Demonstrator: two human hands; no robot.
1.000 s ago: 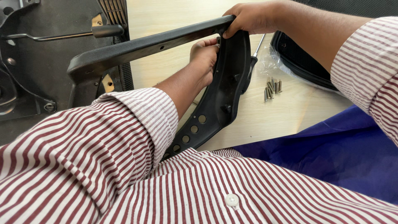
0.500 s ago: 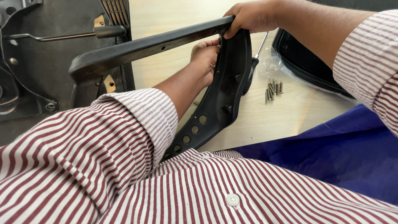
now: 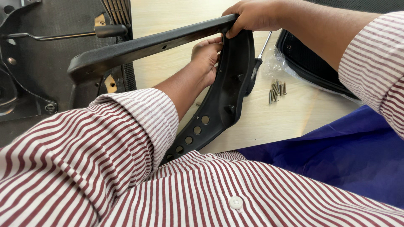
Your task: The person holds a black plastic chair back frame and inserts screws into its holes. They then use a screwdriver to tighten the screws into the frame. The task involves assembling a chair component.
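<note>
A black plastic chair armrest (image 3: 168, 42) with a curved, perforated support arm (image 3: 227, 96) stands tilted over the pale wooden floor. My right hand (image 3: 252, 14) grips the top corner where the pad meets the support. My left hand (image 3: 206, 56) reaches under the pad and presses against the inner side of the support; its fingers are partly hidden behind the plastic. Both forearms wear red-and-white striped sleeves.
A black-handled screwdriver (image 3: 256, 63) lies on the floor behind the support, beside several loose screws (image 3: 277, 90). The underside of a black chair seat (image 3: 38, 63) with a lever is at left. A black mesh part in clear plastic (image 3: 311, 63) lies at right, blue trousers (image 3: 336, 155) below.
</note>
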